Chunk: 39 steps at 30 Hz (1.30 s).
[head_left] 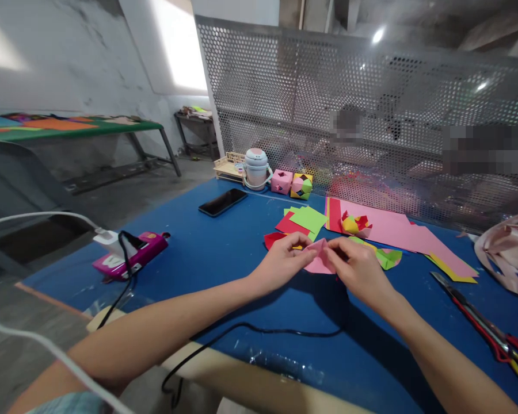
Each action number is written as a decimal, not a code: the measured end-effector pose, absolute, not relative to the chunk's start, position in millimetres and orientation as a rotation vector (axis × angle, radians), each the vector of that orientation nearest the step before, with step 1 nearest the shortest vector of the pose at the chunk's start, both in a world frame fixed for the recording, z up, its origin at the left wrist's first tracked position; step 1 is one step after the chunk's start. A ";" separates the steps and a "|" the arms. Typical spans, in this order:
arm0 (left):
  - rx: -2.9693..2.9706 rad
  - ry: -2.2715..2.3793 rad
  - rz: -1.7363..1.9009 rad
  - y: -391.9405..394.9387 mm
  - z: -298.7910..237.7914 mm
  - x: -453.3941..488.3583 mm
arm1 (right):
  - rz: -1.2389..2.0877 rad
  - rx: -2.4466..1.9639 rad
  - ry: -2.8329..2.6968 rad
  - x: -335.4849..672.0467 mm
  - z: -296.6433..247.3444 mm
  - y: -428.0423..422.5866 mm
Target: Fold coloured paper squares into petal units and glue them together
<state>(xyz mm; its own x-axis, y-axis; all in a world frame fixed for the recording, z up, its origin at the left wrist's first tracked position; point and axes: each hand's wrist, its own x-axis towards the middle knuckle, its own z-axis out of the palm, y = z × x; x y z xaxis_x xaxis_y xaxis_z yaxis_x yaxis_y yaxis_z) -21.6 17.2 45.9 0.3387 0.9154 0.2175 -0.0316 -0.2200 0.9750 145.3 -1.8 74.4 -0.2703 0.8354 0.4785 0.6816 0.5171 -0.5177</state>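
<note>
A small piece of pink paper [320, 263], creased and partly folded, is held above the blue table between my two hands. My left hand [285, 256] pinches its left side, thumb against fingers. On the other side, my right hand [357, 264] grips the paper near its upper right edge. Just behind my left hand lie a red folded piece [273, 238] and a stack of green paper squares [308, 218]. Beyond my right hand sits a red and yellow folded paper flower [354, 223], with a green folded piece [389, 259] to its right.
Pink sheets [384, 224] lie by the perforated metal screen [259, 86]. Scissors [479, 316] rest at right. Two paper cubes [281, 181], a white lidded container [256, 168] and a phone [223, 202] stand or lie farther back. A purple power strip [144, 256] is left; a black cable [259, 330] crosses the front.
</note>
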 end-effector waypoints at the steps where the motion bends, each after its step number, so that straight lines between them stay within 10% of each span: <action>1: 1.468 0.791 1.088 16.7 46.8 -22.0 | 0.278 -1.246 -1.988 150.5 80.4 -1.1; 19: 1.619 0.708 0.591 -21.7 34.5 -8.2 | 0.752 -1.360 -2.062 172.9 59.2 -59.4; 39: 2.549 1.388 0.312 96.5 41.6 -76.5 | 0.278 -1.139 -2.381 156.3 39.2 -22.6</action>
<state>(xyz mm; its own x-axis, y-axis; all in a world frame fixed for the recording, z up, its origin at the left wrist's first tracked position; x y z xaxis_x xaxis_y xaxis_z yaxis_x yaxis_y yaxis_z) -76.5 96.5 41.6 0.5309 0.8437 0.0795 0.7964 -0.5288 0.2935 156.3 -22.6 39.2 -0.5365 0.7742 0.3357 0.6762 0.6324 -0.3778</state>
